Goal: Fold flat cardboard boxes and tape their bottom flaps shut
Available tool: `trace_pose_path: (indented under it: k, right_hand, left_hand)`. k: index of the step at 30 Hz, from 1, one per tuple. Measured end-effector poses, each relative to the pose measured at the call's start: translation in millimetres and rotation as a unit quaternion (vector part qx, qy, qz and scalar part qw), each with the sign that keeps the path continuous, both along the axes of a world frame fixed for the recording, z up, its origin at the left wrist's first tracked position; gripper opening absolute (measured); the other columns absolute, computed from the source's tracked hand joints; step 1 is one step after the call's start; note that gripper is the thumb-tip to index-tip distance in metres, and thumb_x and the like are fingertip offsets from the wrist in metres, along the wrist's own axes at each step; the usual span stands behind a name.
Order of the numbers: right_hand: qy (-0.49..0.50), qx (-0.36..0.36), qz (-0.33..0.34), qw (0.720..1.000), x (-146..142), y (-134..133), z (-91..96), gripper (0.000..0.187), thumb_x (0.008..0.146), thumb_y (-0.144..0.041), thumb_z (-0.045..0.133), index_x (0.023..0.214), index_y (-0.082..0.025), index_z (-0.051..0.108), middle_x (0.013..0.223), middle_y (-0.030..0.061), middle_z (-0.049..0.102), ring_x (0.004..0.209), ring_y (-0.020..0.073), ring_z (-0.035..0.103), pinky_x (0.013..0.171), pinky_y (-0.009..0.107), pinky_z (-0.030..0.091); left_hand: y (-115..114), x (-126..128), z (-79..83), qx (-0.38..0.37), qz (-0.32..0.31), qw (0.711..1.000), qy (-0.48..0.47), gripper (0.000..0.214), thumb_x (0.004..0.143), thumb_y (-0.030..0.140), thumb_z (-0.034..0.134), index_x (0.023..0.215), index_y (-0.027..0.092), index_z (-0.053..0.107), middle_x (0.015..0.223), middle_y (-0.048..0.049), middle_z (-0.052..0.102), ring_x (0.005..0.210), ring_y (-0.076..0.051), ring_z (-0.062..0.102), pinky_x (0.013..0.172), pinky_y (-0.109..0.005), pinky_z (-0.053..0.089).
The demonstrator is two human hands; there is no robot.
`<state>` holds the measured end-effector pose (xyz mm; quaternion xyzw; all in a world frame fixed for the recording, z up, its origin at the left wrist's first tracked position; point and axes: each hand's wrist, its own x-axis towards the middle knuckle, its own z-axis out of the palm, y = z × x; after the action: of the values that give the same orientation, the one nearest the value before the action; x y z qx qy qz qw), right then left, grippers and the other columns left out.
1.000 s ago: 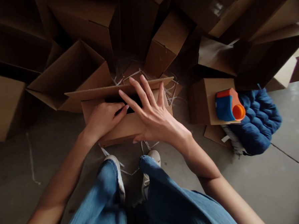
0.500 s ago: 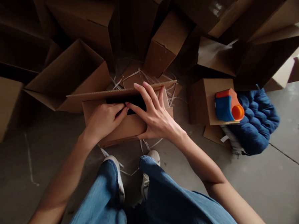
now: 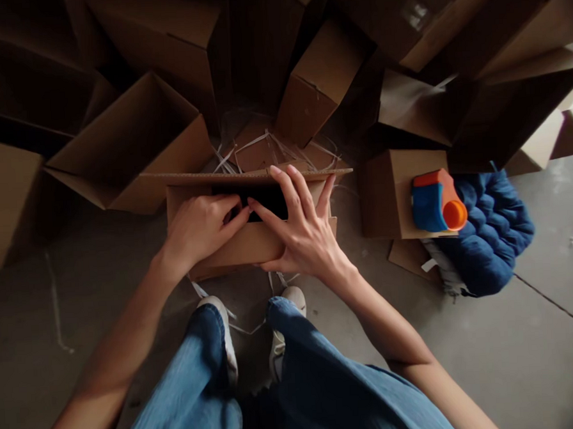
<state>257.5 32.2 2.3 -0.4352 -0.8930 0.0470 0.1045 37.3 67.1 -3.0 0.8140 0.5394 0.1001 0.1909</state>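
Observation:
A narrow cardboard box (image 3: 240,247) stands in front of my feet, its top partly uncovered and dark inside. My left hand (image 3: 203,226) is curled at its near left edge, fingers over the opening and thumb along the near flap. My right hand (image 3: 309,229) spans the box's right part. Two of its spread fingertips rest on the raised far flap (image 3: 246,177), while the thumb lies against the near side. Its index fingertip comes close to my left fingertips over the opening. Fingertips of my left hand are partly hidden.
Several cardboard boxes crowd the far side, including an open one (image 3: 134,145) at left. White strapping (image 3: 226,160) lies tangled behind the box and around my shoes (image 3: 220,327). At right, a blue-and-orange tape dispenser-like object (image 3: 434,200) sits on a box beside a blue tufted cushion (image 3: 496,235).
The box's top and far flap have shifted slightly right and toward me. My right hand has moved a little right with them, its fingers still spread; my left hand has barely moved.

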Motion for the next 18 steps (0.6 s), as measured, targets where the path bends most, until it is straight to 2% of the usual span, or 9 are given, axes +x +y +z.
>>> trace_pose_path:
  k: [7, 14, 18]
  right_hand:
    - [0.008, 0.016, -0.007, 1.0, 0.5, -1.0, -3.4, 0.082, 0.089, -0.066, 0.063, 0.156, -0.024, 0.04, 0.17, 0.0182, 0.025, 0.157, 0.0469, 0.016, 0.113, 0.085, -0.002]
    - [0.018, 0.03, -0.002, 0.999, -0.2, -0.2, -3.3, 0.084, 0.085, -0.063, 0.069, 0.153, -0.023, 0.043, 0.167, 0.0199, 0.029, 0.154, 0.0481, 0.021, 0.114, 0.086, 0.006]
    - [0.017, 0.039, 0.001, 0.999, -0.6, 0.5, -1.7, 0.084, 0.083, -0.061, 0.072, 0.152, -0.021, 0.045, 0.165, 0.0204, 0.032, 0.152, 0.0475, 0.024, 0.117, 0.082, 0.009]
  left_hand:
    - [2.6, 0.9, 1.8, 0.001, 0.0, 1.0, 0.0, 0.039, 0.099, 0.045, 0.048, 0.08, 0.021, 0.072, 0.073, -0.0048, 0.073, 0.062, -0.019, 0.065, 0.058, -0.029, 0.039]
    - [3.0, 0.8, 1.0, -0.006, 0.009, 1.0, -0.006, 0.039, 0.099, 0.046, 0.048, 0.081, 0.021, 0.073, 0.071, -0.005, 0.071, 0.063, -0.021, 0.065, 0.061, -0.03, 0.041]
    - [3.1, 0.1, 0.4, -0.003, 0.01, 1.0, -0.018, 0.04, 0.099, 0.046, 0.048, 0.08, 0.021, 0.072, 0.07, -0.0048, 0.071, 0.063, -0.02, 0.065, 0.06, -0.03, 0.042]
